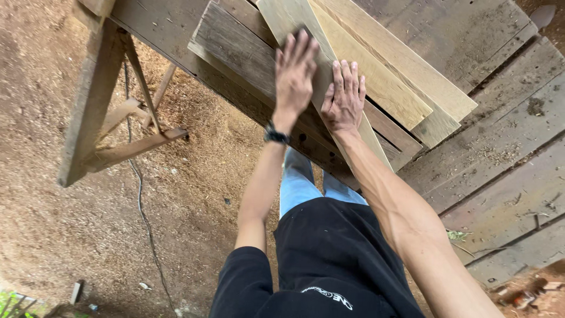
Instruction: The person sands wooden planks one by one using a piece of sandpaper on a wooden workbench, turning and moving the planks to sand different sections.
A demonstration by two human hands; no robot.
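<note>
Near the top centre of the frame, the left hand (294, 70) and right hand (344, 97) lie flat, fingers spread, on a pale plank (329, 76) that slants across a stack of boards (406, 82) on a dark wooden bench (500, 147). A black wristband (276, 136) circles the left wrist. At left, the bench's leg (88, 106) stands on sawdust-covered ground (194, 194), where a thin cable (144, 212) trails toward the bottom.

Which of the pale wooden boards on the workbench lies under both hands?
The narrow pale board nearest the bench edge: left hand and right hand press flat on it.
</note>
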